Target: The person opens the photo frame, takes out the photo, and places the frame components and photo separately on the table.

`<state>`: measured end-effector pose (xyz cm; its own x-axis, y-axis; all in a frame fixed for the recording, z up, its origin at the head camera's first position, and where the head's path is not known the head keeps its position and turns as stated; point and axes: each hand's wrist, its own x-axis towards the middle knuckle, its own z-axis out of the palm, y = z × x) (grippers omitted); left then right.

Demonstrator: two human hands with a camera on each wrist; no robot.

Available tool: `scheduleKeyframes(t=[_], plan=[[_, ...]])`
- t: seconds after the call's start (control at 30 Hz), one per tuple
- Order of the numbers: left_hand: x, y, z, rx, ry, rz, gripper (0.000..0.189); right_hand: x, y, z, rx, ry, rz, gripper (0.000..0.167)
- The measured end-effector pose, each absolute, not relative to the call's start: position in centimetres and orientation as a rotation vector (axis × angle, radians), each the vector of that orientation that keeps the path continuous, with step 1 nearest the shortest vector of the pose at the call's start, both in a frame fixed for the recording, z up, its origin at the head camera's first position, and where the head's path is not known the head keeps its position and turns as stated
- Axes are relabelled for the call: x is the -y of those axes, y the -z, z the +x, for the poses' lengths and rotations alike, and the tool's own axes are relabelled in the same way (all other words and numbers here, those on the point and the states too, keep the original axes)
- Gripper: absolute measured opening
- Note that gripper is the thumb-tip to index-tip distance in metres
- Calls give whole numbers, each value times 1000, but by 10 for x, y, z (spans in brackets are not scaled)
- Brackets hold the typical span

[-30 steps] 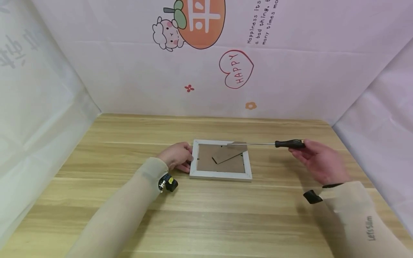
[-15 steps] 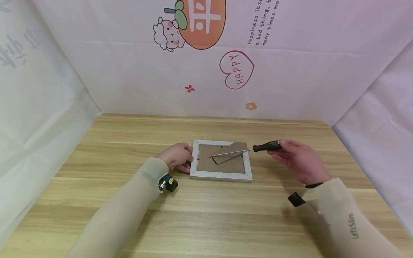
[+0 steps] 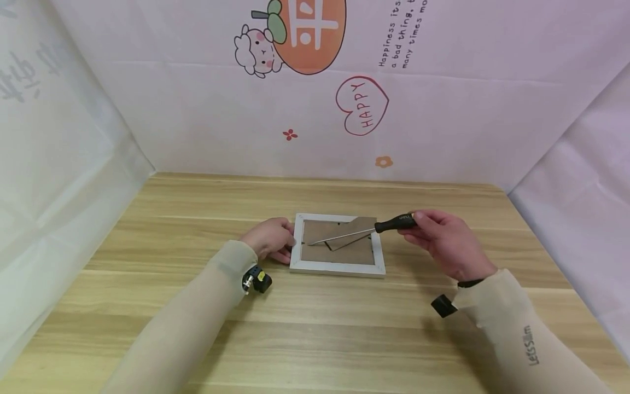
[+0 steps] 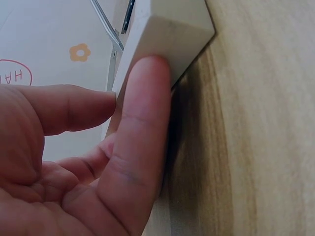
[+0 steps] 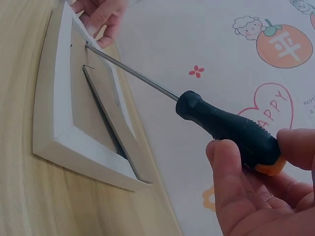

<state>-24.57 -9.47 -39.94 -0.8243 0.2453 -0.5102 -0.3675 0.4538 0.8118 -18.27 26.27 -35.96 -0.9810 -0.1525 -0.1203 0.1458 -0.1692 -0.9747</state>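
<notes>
A white picture frame [image 3: 337, 268] lies face down on the wooden table, its brown backing board [image 3: 315, 256] showing. The board's stand flap [image 3: 361, 225] slants across it and juts over the right rim. My left hand [image 3: 269, 239] pinches the frame's left side; in the left wrist view, the thumb [image 4: 78, 109] is at the top edge and a finger [image 4: 145, 103] lies along the outer side. My right hand [image 3: 448, 243] holds a black-handled screwdriver [image 5: 226, 128] by the handle's end. Its shaft crosses above the board, with the tip right at the small tab [image 5: 87, 44] beside the left rim.
The wooden table [image 3: 315, 339] runs around the frame on all sides. A white printed cloth [image 3: 221, 126] stands behind it, and plain white cloth walls [image 3: 64, 164] close off both sides.
My right hand has moved left with the screwdriver, and its tip has gone from the frame's upper part to the left rim. The left hand and frame have stayed in place.
</notes>
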Motion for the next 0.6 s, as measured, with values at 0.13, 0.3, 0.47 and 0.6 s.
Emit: scheduleKeyframes(t=[0.13,0.3,0.47,0.6], plan=[[95,401,-246,-2127,-1396,-104,13,-260,357,-184,-1923,2228,-18,42],[94,401,-246,-2118,-1405,-108,14,-258,352,-186,-1958,2186,-45,40],[94,401,-246,-2121,-1403,-107,14,-258,348,-191,-2059,2097,-99,43],[94,401,-247,-2129,-1400,-103,14,-258,344,-195,-2130,2014,-90,47]])
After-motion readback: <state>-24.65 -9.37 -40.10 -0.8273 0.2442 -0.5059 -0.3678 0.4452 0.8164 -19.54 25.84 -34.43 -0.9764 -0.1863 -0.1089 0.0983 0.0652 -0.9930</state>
